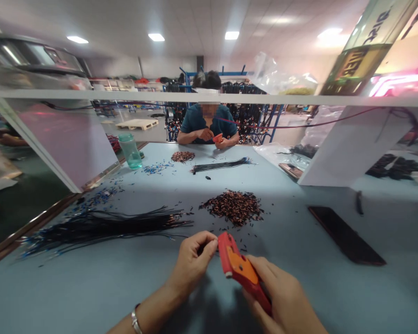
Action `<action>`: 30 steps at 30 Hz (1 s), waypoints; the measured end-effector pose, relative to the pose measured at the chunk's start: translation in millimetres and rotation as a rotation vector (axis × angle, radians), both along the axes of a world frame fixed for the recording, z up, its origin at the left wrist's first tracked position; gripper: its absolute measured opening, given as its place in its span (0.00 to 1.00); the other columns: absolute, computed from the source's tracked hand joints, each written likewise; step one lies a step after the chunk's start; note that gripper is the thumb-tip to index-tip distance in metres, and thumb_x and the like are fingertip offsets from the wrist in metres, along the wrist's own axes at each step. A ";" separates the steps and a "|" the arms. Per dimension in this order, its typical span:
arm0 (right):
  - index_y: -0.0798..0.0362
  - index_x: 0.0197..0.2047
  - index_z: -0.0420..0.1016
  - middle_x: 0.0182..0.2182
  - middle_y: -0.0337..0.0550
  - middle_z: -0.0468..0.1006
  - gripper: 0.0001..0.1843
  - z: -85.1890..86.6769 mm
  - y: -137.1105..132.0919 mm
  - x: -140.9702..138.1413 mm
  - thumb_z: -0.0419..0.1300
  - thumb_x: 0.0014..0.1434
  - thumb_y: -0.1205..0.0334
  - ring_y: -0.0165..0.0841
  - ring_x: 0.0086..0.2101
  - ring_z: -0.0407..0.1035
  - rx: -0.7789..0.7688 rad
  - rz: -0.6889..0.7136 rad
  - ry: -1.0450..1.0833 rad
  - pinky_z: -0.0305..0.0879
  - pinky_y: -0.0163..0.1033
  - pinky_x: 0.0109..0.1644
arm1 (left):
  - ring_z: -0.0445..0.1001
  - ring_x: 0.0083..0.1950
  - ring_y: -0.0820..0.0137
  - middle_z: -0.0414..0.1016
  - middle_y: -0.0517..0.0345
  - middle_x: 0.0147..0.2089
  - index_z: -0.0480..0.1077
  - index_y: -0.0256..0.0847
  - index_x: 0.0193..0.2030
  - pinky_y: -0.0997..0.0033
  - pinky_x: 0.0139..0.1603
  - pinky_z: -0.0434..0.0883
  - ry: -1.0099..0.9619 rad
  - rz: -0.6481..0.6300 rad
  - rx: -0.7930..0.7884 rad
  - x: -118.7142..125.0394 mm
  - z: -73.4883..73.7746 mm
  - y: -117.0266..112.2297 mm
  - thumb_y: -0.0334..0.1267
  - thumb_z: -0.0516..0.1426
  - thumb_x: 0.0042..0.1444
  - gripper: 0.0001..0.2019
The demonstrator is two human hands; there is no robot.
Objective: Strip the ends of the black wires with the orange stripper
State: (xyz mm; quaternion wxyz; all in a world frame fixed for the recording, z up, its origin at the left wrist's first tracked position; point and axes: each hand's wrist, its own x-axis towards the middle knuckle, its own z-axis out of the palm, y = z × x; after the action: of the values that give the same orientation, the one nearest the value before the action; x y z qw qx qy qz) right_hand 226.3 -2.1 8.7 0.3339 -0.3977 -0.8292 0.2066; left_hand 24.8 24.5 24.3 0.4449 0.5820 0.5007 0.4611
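My right hand is wrapped around a red and orange wire stripper, its head tilted up and to the left. My left hand is closed in a pinch right at the tool's jaws; whatever lies between thumb and forefinger is too small and hidden to make out. Beyond the tool lies a heap of small black and copper-coloured pieces. To the left, a bundle of black wires lies across the table, with blue ends at its far left and bared, copper-looking ends near the heap.
A dark phone lies at right, another phone near the shelf support. Blue bits are scattered at left by a green cup. A shelf spans above the table. Opposite, a person holds a red tool.
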 end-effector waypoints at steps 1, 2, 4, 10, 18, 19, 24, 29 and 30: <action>0.55 0.52 0.67 0.39 0.55 0.79 0.20 -2.6 0.4 -0.2 0.56 0.55 0.63 0.45 0.35 0.74 0.074 -0.001 -0.040 0.70 0.45 0.37 | 0.63 0.28 0.71 0.69 0.59 0.25 0.72 0.37 0.27 0.75 0.30 0.62 -0.051 -0.026 -0.034 1.0 -1.0 -0.3 0.45 0.55 0.55 0.14; 0.56 0.53 0.66 0.39 0.57 0.79 0.22 -4.9 0.7 -0.5 0.56 0.54 0.64 0.46 0.36 0.74 0.140 -0.003 -0.071 0.70 0.46 0.37 | 0.62 0.28 0.71 0.69 0.59 0.26 0.72 0.37 0.28 0.75 0.30 0.62 -0.103 -0.046 -0.072 2.0 -2.1 -0.6 0.45 0.56 0.55 0.13; 0.58 0.54 0.65 0.40 0.59 0.79 0.25 -8.8 1.1 -1.3 0.57 0.50 0.66 0.47 0.36 0.74 0.254 -0.003 -0.111 0.70 0.48 0.38 | 0.61 0.27 0.73 0.68 0.61 0.25 0.71 0.37 0.28 0.77 0.28 0.61 -0.193 -0.059 -0.143 3.7 -4.2 -0.9 0.45 0.58 0.53 0.12; 0.59 0.53 0.66 0.39 0.59 0.79 0.30 -9.8 1.6 -2.9 0.55 0.44 0.73 0.47 0.36 0.73 0.379 -0.043 -0.134 0.70 0.50 0.38 | 0.59 0.25 0.74 0.66 0.64 0.23 0.71 0.38 0.28 0.77 0.26 0.59 -0.269 -0.033 -0.212 5.1 -5.0 -0.5 0.48 0.60 0.51 0.13; 0.60 0.52 0.68 0.39 0.60 0.79 0.29 -9.4 3.0 -0.2 0.56 0.43 0.72 0.48 0.36 0.73 0.362 -0.058 -0.180 0.71 0.50 0.38 | 0.59 0.26 0.74 0.66 0.63 0.24 0.70 0.38 0.28 0.77 0.28 0.60 -0.282 -0.030 -0.169 4.1 -6.0 0.6 0.51 0.60 0.52 0.16; 0.60 0.52 0.68 0.39 0.61 0.79 0.29 -9.8 3.2 -0.3 0.56 0.43 0.72 0.49 0.37 0.73 0.353 -0.061 -0.175 0.71 0.50 0.38 | 0.59 0.26 0.74 0.66 0.63 0.24 0.70 0.38 0.28 0.77 0.29 0.60 -0.285 -0.033 -0.170 4.0 -6.6 0.6 0.51 0.60 0.52 0.16; 0.55 0.51 0.69 0.40 0.55 0.79 0.22 -0.7 1.7 0.0 0.57 0.52 0.65 0.45 0.36 0.73 0.073 -0.002 -0.028 0.70 0.46 0.39 | 0.60 0.28 0.73 0.66 0.62 0.25 0.72 0.37 0.30 0.75 0.30 0.60 -0.219 -0.012 -0.112 2.0 -7.5 0.9 0.49 0.58 0.54 0.15; 0.51 0.42 0.74 0.31 0.44 0.77 0.14 12.0 -3.4 6.3 0.57 0.56 0.52 0.39 0.31 0.71 -0.621 0.108 0.330 0.66 0.41 0.35 | 0.55 0.24 0.74 0.57 0.66 0.20 0.72 0.37 0.28 0.76 0.27 0.55 -0.050 0.076 -0.021 -2.0 -5.5 2.6 0.45 0.56 0.55 0.13; 0.52 0.43 0.74 0.32 0.45 0.77 0.17 12.1 -4.2 7.1 0.58 0.56 0.49 0.39 0.32 0.71 -0.753 0.132 0.429 0.66 0.41 0.36 | 0.54 0.24 0.75 0.57 0.66 0.20 0.72 0.37 0.27 0.76 0.26 0.54 -0.023 0.083 -0.015 -2.3 -4.9 2.7 0.44 0.56 0.55 0.13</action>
State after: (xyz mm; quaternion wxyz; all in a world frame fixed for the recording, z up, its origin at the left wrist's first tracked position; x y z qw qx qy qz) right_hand 233.4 -6.3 20.7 0.3162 -0.3860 -0.6316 0.5933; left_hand 22.5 27.2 19.4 0.4353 0.5521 0.5227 0.4822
